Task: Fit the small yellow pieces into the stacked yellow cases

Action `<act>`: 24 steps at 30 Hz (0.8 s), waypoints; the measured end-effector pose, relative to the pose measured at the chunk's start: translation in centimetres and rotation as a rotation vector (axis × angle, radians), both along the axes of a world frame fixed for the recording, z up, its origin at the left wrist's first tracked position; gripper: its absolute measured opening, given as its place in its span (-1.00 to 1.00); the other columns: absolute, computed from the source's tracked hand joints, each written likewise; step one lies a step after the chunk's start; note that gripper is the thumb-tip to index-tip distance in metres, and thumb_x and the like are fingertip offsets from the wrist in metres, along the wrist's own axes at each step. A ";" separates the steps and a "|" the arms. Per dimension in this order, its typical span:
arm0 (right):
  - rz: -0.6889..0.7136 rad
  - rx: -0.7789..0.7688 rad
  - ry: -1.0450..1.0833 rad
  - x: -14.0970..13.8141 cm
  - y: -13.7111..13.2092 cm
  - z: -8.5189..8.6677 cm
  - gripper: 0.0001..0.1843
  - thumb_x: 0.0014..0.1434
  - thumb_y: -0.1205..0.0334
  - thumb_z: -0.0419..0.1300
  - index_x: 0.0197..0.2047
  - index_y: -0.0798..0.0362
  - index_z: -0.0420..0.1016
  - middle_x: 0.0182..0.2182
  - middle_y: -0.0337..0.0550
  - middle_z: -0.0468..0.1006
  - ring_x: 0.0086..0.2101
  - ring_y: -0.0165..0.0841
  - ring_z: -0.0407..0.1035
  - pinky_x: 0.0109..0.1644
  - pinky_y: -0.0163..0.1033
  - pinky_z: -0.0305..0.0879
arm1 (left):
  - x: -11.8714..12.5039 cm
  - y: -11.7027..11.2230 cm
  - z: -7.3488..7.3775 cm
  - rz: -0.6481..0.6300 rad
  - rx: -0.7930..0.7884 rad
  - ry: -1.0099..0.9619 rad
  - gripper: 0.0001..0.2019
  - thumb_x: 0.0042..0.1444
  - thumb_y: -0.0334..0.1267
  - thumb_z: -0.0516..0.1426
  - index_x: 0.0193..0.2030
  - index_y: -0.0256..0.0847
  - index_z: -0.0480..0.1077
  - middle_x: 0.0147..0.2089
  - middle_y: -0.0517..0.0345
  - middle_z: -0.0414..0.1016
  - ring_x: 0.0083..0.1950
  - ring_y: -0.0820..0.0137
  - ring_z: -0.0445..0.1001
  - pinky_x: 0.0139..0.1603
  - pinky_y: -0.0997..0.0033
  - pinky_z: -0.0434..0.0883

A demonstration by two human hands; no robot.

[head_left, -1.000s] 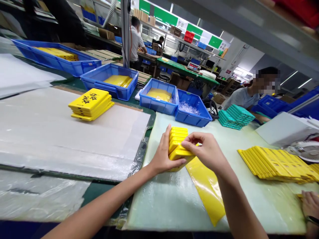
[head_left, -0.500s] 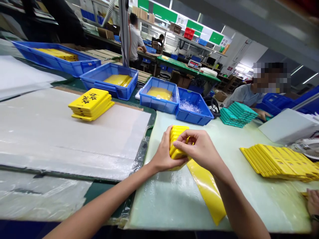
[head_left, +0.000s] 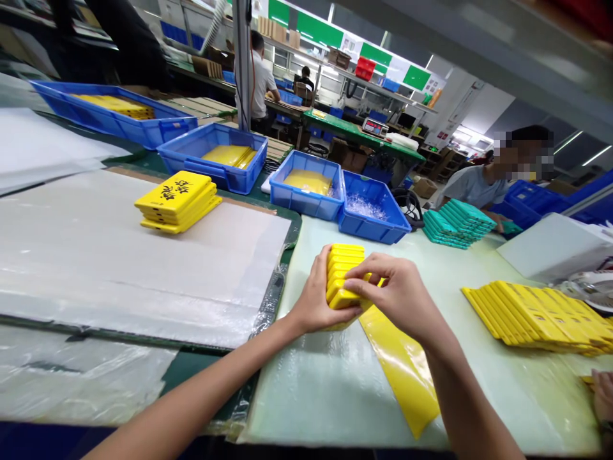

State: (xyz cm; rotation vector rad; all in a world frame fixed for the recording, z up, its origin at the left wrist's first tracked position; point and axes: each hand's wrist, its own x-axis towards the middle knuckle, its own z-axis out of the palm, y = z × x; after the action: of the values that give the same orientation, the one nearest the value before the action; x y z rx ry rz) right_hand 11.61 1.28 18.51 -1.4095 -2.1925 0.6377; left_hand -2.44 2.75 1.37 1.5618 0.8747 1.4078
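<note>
My left hand is wrapped round a row of several flat yellow slabs, which look like power banks, and holds them together above the table. My right hand is at the near right side of the row, thumb and forefinger pinched close together against the nearest slabs. Whatever lies between those fingertips is hidden. Below the hands, a glossy yellow strip lies on the pale green table mat.
A stack of yellow slabs with black lettering sits on the white sheet to the left. Blue bins line the back. Further right are teal slabs, overlapping yellow slabs and another person's hand.
My right hand has shifted slightly right along the row, uncovering more of the slabs' ends. The left hand keeps its hold in nearly the same place.
</note>
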 end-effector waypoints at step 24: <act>-0.078 0.276 -0.426 1.5 2.6 -0.1 -0.81 0.33 0.42 0.19 -0.34 0.08 0.52 -0.33 -0.09 0.56 -0.36 -0.28 0.34 -0.25 -0.16 0.11 | 0.0 -0.2 -0.1 -0.001 0.028 0.018 0.32 -0.07 0.20 0.48 0.63 -0.13 -0.21 0.57 -0.37 0.09 0.62 -0.30 0.14 0.64 -0.44 0.11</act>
State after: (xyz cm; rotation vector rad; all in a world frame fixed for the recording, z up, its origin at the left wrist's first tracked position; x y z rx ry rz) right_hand 13.10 3.91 18.40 -1.5781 -2.4083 -0.0033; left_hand -2.47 2.51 1.29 1.5984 0.8682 1.4130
